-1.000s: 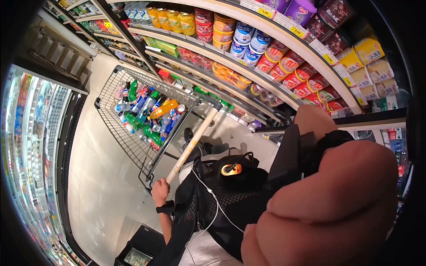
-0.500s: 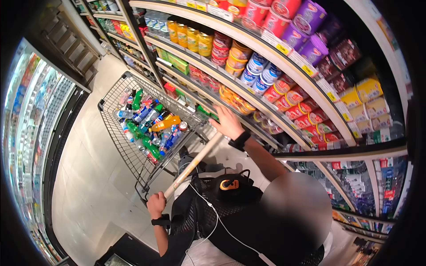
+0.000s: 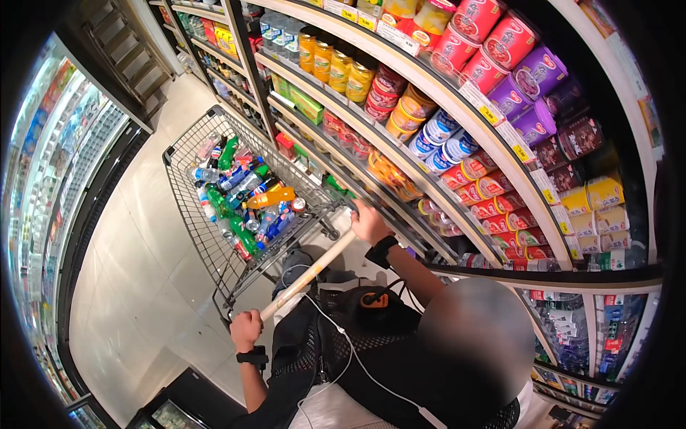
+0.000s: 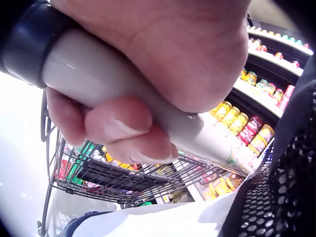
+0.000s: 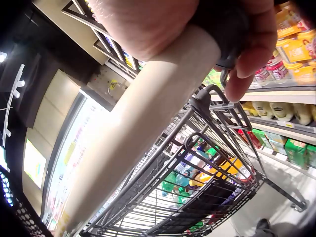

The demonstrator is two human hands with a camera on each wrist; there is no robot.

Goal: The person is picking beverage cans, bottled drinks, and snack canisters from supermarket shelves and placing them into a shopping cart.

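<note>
A wire shopping cart [image 3: 191, 223] stands in front of me, with a pale handle [image 3: 307, 276] across its near end. My left hand [image 3: 246, 329] grips the handle's left end; in the left wrist view its curled fingers [image 4: 118, 120] wrap the bar beside a dark end piece. At the opposite end, my right hand [image 3: 370, 224] holds the bar, and in the right wrist view its fingers [image 5: 256, 55] curl round the dark end piece [image 5: 224, 29]. Inside the basket lies a heap of bottles and cans, among them an orange bottle [image 3: 269, 198] and green bottles [image 3: 218, 204].
Stocked shelves [image 3: 400, 136] with jars, cans and tubs run close along the right side. A lit drinks cooler [image 3: 53, 193] lines the left. Pale floor [image 3: 128, 264] lies between cooler and cart. A dark, glass-topped case [image 3: 182, 407] stands behind on the left.
My right hand came down from close before the head camera, reached out with fingers spread over the handle's right end, and now grips it. The left hand kept its hold on the handle.
</note>
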